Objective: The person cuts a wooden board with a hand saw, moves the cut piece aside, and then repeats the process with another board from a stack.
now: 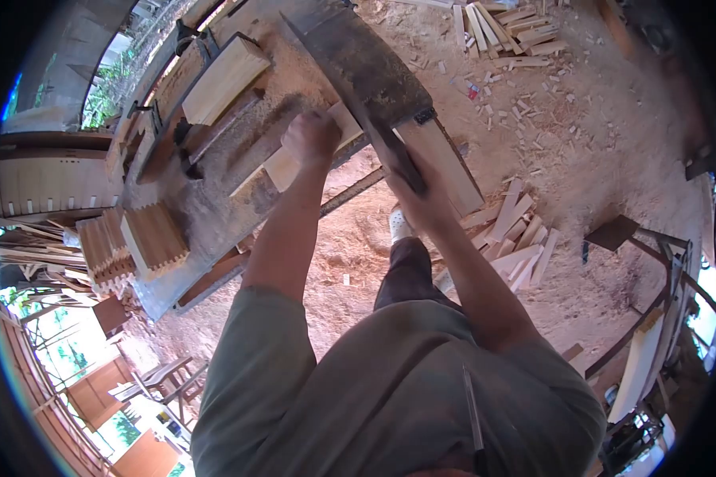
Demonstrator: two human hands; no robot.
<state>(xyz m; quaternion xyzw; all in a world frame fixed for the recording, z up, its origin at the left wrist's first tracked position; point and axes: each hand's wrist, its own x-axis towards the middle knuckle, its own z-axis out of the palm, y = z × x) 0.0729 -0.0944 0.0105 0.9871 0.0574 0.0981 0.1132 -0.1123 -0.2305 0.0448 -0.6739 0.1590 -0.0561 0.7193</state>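
My left hand (310, 139) is closed like a fist on a pale wooden block (282, 168) on the sawdust-covered bench (215, 187); the block shows on both sides of it. With fingers wrapped round its near end, my right hand (426, 195) grips a long, dark, flat bar (394, 155) that runs away along the bench. Beyond the bar lies a wide dark plate (378, 75), dusted with sawdust. A pale board (440, 163) sticks out below that plate, close to my right hand.
A thick pale wooden block (227, 79) rests at the bench's far left. Stacked notched wooden pieces (153, 238) stand at its near left corner. Cut strips lie in piles on the floor, one at the right (521, 234) and another farther back (505, 32). Wood scraps litter the sawdusty floor.
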